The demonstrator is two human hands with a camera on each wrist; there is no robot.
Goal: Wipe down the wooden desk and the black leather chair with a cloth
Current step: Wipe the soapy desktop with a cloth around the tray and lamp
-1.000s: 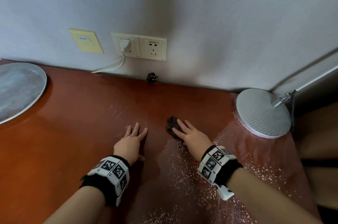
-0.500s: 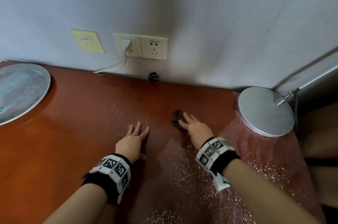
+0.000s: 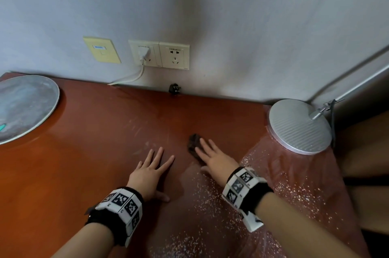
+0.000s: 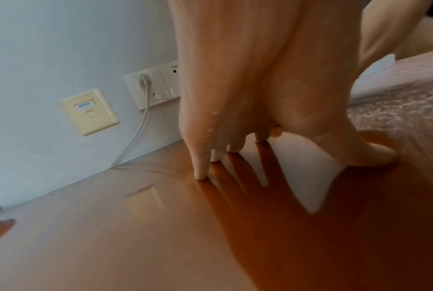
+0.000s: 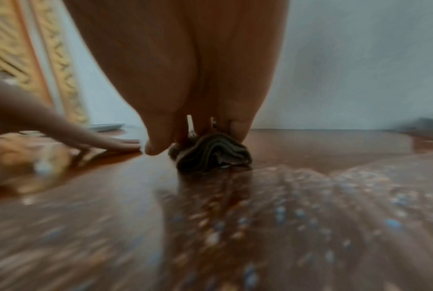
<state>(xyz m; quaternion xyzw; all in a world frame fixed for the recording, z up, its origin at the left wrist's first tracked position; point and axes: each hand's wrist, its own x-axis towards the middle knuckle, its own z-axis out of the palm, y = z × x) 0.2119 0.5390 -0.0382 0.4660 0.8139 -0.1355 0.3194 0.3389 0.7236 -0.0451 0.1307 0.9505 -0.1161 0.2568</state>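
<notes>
My right hand (image 3: pixel 212 158) lies flat on a small, dark, bunched-up cloth (image 3: pixel 194 143), fingers straight and pressing it down onto the wooden desk (image 3: pixel 88 152); nothing curls round it. In the right wrist view the cloth (image 5: pixel 210 155) shows as a crumpled wad with folded ridges, sitting under my fingertips (image 5: pixel 158 145) and touching the desk top. The cloth is in the middle of the desk, toward its right half, with part of it poking out beyond my fingers.

My left hand (image 3: pixel 150 171) rests just beside, palm down, fingers spread and straight on the bare wood, holding nothing. The left wrist view shows those fingertips (image 4: pixel 200 173) touching the surface, their reflection in the glossy finish.

Nearer to me and to the right, the wood is covered with white specks and a wet-looking sheen (image 3: pixel 284 184). A round silver lamp base (image 3: pixel 299 129) stands at the right rear corner, its thin arm (image 3: pixel 357 87) rising along the wall. A round grey tray (image 3: pixel 25 108) sits at the left edge. On the wall are a yellow plate (image 3: pixel 102 49) and a double socket (image 3: pixel 160 54) with a white plug and cord (image 3: pixel 134 75); a small black plug (image 3: pixel 174 89) lies at the back edge of the desk.
</notes>
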